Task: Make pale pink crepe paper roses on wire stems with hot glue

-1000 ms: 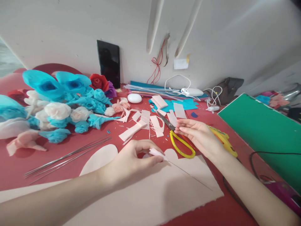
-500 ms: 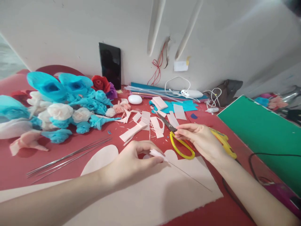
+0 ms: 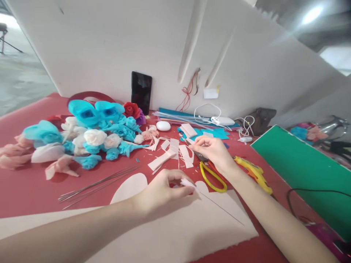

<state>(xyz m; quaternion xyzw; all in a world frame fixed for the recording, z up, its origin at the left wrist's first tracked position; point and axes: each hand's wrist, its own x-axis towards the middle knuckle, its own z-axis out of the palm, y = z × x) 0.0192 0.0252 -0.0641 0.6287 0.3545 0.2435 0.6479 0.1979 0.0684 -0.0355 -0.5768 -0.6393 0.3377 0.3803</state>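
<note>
Left fingers point(image 3: 187, 190) pinch paper point(image 3: 187, 182) round a wire point(image 3: 222, 208), probably against unwinding; right fingers point(image 3: 202, 141), narrow by the scissors point(image 3: 211, 186), hold something I can't make out, if anything.

A bright light point(image 3: 312, 14) glares at upper right, its flare streaking the grey wall point(image 3: 109, 44). Soft shadows dull the pale sheet point(image 3: 153, 237) beneath my left fingers point(image 3: 177, 175); towards the edges my view stretches and blurs.

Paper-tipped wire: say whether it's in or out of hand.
In: the left hand pinches its pale paper tip, with bare wire sticking out.
</note>
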